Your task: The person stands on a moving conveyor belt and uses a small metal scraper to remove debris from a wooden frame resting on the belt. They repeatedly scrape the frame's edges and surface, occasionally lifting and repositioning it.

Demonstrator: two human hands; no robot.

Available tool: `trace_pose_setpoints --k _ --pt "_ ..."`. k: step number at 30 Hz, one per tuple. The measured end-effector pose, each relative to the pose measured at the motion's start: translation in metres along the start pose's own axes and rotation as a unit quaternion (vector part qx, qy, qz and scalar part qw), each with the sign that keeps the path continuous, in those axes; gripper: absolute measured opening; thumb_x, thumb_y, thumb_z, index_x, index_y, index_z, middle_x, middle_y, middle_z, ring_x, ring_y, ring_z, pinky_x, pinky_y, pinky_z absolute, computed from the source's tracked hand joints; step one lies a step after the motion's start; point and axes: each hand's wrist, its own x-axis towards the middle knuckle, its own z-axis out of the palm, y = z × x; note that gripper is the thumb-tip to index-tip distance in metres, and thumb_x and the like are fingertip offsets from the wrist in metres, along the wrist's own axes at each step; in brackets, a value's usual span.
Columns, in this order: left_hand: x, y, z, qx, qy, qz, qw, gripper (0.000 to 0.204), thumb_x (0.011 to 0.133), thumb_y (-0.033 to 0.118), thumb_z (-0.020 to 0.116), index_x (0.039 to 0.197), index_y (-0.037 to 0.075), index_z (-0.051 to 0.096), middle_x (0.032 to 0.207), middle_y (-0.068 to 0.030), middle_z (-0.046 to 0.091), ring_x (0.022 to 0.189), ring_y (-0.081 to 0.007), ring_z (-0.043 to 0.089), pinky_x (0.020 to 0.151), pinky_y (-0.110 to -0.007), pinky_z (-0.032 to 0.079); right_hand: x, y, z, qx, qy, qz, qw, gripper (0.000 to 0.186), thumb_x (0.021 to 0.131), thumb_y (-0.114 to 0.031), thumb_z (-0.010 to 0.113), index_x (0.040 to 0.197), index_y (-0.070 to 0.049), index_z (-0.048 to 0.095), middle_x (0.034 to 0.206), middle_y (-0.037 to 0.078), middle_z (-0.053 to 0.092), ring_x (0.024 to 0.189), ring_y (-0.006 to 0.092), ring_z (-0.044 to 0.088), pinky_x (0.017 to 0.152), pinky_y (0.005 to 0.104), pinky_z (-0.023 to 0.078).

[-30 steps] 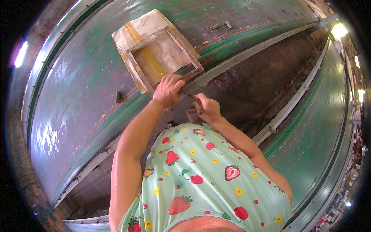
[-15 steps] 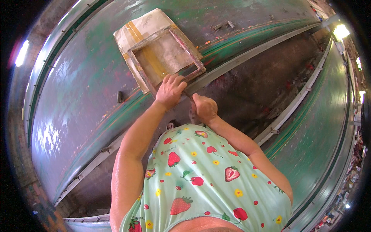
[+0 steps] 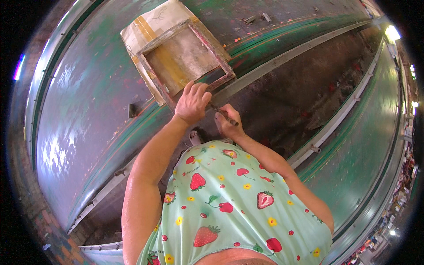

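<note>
A worn wooden frame (image 3: pixel 221 81), rectangular and paint-stained, rests on a tape-striped pale cardboard piece (image 3: pixel 154 20) at the table's near edge. The frame's near corner reaches out over that edge. My left hand (image 3: pixel 191 104) is closed over the frame's near side, its fingers hooked across the wood. Just to the right, my right hand (image 3: pixel 229 123) is wrapped around a thin dark stick-like tool (image 3: pixel 230 120). One end of the tool sticks out past my fingers; the other points toward the frame beside my left hand, where its tip is hard to make out.
A long green-stained table (image 3: pixel 88 115) runs diagonally ahead of me, edged by a metal rail (image 3: pixel 265 79). Small dark blocks (image 3: pixel 132 110) and other bits lie on it. Behind a dark gap (image 3: pixel 300 92), a second green table (image 3: pixel 353 154) stretches along the right.
My right hand has turned, so the dark tool now shows across its fingers. The frame and cardboard appear slightly further up and left in the view. My left hand keeps its grip.
</note>
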Motion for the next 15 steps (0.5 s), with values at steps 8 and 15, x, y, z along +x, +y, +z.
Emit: trace_pose_setpoints --k 8,15 --pt "-0.001 0.001 0.004 -0.003 -0.009 0.002 1.0 0.034 0.09 0.011 0.07 0.123 0.008 0.062 0.144 -0.02 0.063 0.141 -0.0396 0.06 0.13 -0.059 0.037 -0.004 -0.016 -0.015 0.398 -0.05 0.367 0.839 0.015 0.11 -0.023 0.074 0.106 -0.013 0.064 0.068 -0.006 0.043 0.057 0.008 0.038 0.053 0.0311 0.032" --pt "0.0 0.002 -0.001 -0.007 -0.019 -0.017 1.0 0.033 0.091 0.01 0.071 0.122 0.012 0.063 0.145 -0.0158 0.064 0.142 -0.0374 0.059 0.132 -0.056 0.035 0.002 -0.009 -0.016 0.475 -0.093 0.39 0.783 0.017 0.113 -0.031 0.069 0.109 -0.014 0.069 0.066 -0.008 0.037 0.053 0.0091 0.032 0.052 0.032 0.028"
